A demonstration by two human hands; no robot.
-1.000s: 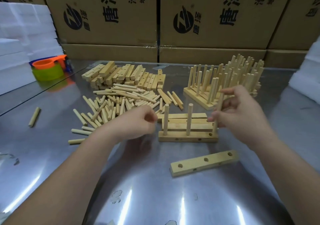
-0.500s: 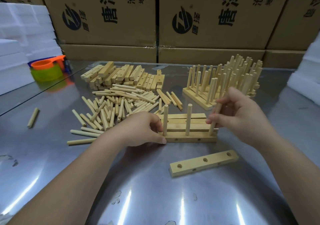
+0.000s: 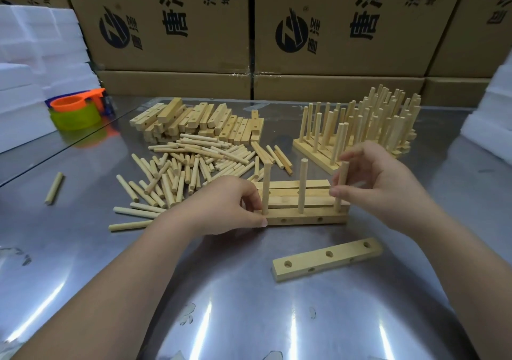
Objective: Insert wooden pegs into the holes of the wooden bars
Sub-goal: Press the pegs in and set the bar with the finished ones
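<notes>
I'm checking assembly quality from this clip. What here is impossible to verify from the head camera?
- Head view: how deep the end peg sits in the front bar; the right hand covers part of its lower length, and the hole hides the rest.
- Head view: the front bar's left end, covered by the left hand.
- Head view: the peg count in the finished racks; the pegs overlap.

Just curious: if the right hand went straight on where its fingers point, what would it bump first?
Likely the middle upright peg, left of the end peg the right hand pinches; depth is unclear.
</notes>
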